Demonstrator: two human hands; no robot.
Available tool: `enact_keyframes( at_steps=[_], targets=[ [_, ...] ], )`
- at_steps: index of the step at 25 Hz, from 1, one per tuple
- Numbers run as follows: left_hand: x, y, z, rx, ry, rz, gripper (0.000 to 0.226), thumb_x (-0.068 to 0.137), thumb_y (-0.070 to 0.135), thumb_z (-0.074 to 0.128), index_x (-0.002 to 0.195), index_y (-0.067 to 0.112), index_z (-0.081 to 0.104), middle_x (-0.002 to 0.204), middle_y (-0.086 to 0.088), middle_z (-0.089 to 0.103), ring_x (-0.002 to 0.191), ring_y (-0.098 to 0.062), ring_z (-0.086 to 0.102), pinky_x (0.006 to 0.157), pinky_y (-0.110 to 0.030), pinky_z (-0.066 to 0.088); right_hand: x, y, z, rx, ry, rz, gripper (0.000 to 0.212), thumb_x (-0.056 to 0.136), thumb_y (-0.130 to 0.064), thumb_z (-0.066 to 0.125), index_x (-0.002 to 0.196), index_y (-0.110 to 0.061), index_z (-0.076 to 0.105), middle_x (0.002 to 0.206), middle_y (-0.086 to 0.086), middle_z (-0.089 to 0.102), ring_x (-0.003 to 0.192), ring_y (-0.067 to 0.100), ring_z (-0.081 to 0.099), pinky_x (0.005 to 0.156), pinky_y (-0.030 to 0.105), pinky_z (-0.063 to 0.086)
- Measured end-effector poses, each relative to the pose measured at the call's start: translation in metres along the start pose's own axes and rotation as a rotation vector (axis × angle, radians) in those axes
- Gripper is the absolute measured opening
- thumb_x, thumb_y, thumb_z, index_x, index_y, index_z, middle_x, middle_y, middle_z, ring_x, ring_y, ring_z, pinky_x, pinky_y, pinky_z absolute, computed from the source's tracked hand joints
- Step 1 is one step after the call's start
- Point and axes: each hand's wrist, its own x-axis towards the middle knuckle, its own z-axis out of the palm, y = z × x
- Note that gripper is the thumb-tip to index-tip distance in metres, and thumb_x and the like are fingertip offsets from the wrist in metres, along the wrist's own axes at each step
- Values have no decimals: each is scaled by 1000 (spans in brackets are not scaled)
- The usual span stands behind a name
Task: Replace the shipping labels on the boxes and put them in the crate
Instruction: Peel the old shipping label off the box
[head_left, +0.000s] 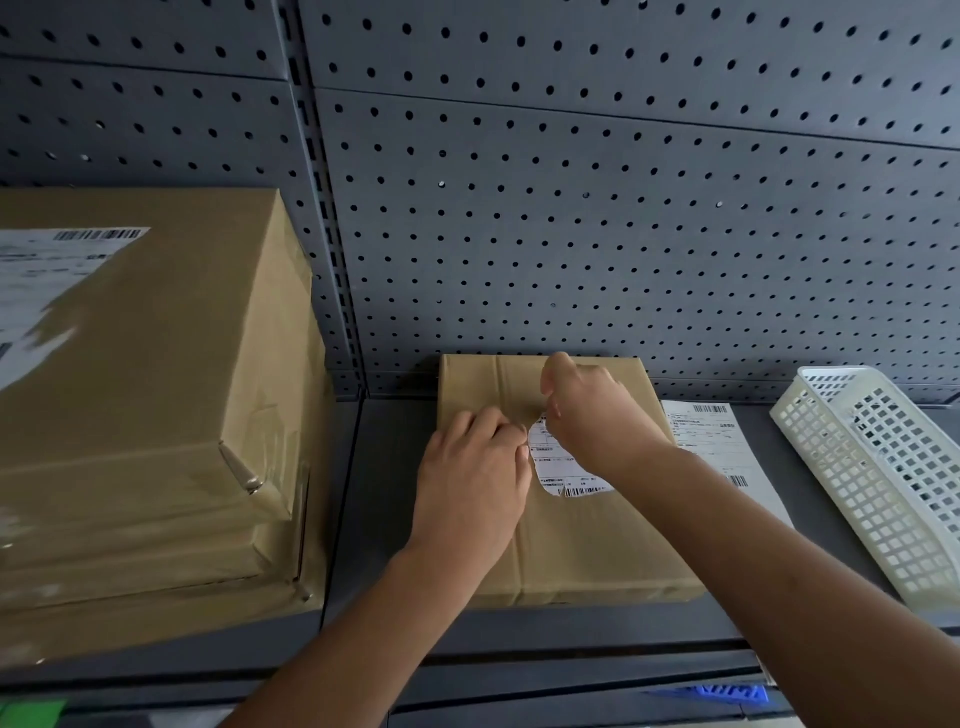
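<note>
A: Where is the package being worked on?

B: The small cardboard box (571, 551) lies flat on the shelf (384, 519), against the pegboard (571, 208). Both hands are on its top face, at the old label (558, 462), which is already ragged along its left edge.

A: What are the fingers doing?

B: The right hand (597, 415) reaches over from the right, and its fingers (553, 410) are pinched on the label's upper corner, probably to peel it up. The left hand (472, 478) rests on the box just left of the label, likely to stop the box sliding. Its fingers (498, 423) are curled at the torn edge, but I cannot tell whether they nip the paper or only press down.

A: And the replacement?

B: A fresh label sheet (722, 447) lies flat just right of the box, probably kept within reach. Farther right is the white plastic crate (878, 478), tilted and cut off by the frame, so its inside is mostly hidden.

A: Anything else unclear?

B: Left of the small box stands a large cardboard box (156, 395). Its own torn label (47, 280) runs out of view, and the print is unreadable. The right wrist covers part of the old label too.
</note>
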Motion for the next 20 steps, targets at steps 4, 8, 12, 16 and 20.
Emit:
enact_keyframes(
  at_steps=[4,8,12,16,20],
  targets=[
    [0,0,-1,21,-7,-3,26,96,31,50,96,22,74,96,8,63,92,-15,57,76,-33,51,5,-11,-4,-112,-93,-2,19,87,3,54,97,-6,41,87,9,58,73,26,49,67,30,35],
    [0,1,-2,19,-16,-8,26,96,31,50,94,22,74,97,8,63,91,-16,56,76,-35,51,9,-8,-3,-23,-110,49,17,86,-1,54,99,-4,43,87,12,57,79,32,57,67,35,40],
    [1,1,-3,-3,-36,-16,26,97,31,50,103,23,74,102,9,64,95,-15,56,80,-35,51,3,4,-4,235,-92,128,16,87,-8,55,102,-8,49,86,9,60,68,23,58,49,27,48],
    [0,1,-4,-15,-32,-10,27,96,31,49,106,23,73,102,9,64,96,-14,57,80,-35,52,-6,17,-10,395,10,145,14,86,-9,59,95,-14,51,81,-1,61,75,21,62,60,34,58],
    [0,1,-2,-12,2,-9,20,94,28,57,102,22,75,98,9,64,92,-15,58,75,-34,52,-10,23,-3,331,17,60,14,89,-8,59,97,-14,49,88,-2,64,84,15,61,69,17,46]
  ],
)
